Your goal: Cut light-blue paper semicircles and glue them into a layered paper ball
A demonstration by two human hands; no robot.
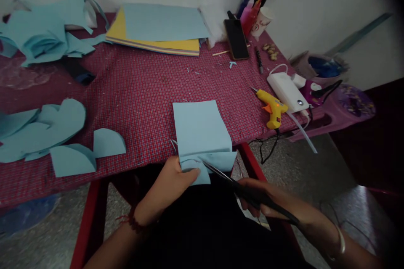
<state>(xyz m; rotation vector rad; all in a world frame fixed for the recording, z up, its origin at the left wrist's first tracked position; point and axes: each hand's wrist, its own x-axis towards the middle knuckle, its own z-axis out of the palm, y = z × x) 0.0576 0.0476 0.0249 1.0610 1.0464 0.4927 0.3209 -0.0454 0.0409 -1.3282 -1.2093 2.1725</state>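
Note:
My left hand (176, 178) pinches a light blue sheet of craft paper or foam (221, 160) at the table's front edge, thumb on top. Black-handled scissors (225, 178) are in my right hand (261, 197), their blades at a curved cut in the sheet. The cut part bends down over my lap. Just beyond lies a blue square sheet (202, 126) on the table; whether it is joined to the held piece I cannot tell. Quarter-round blue pieces (109, 143) rest left of my hands, beside a pile of rounded cut pieces (59, 126).
A yellow glue gun (273, 109) lies at the right near a white power bank (288, 91). Behind are a phone (236, 38), paint bottles (251, 14), a paper cup (261, 22) and stacked sheets (164, 23). Blue scraps (41, 29) heap at the far left.

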